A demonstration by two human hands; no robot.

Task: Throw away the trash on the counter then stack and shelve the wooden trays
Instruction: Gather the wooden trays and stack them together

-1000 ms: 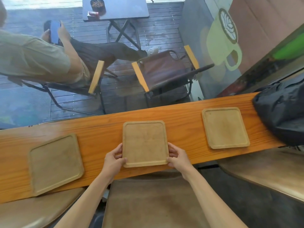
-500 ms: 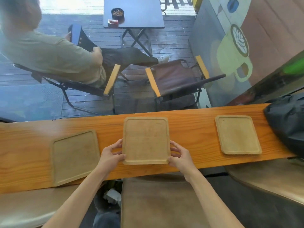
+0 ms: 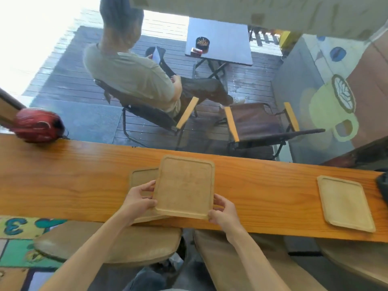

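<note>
Held tray (image 3: pixel 185 187) is gripped at its near corners by both hands: left hand (image 3: pixel 139 199) with fingers curled over the left edge, right hand (image 3: pixel 223 210) pinching the near right corner. It sits over the near edge of the tabletop (image 3: pixel 73 181), roughly mid-length, and overlaps the right part of a second tray (image 3: pixel 142 177) lying beneath and to its left; whether the two are touching cannot be told. The edges are not aligned, so the stack is judged only half formed.

A third tray (image 3: pixel 346 203) lies flat near the tabletop's right end, well apart from the pair, untouched. No loose trash is seen on the tabletop, so the throw-away step is judged done. Left to do: seating the held tray squarely, adding the third, shelving the stack; no shelf is in view.

A red baseball glove (image 3: pixel 38 126) rests at the far left edge, and a dark bag (image 3: pixel 383 185) is cut off at the right end. Stool seats (image 3: pixel 109 244) are tucked under the near edge. Beyond the glass a seated person (image 3: pixel 134 74) is seen on a deck.
</note>
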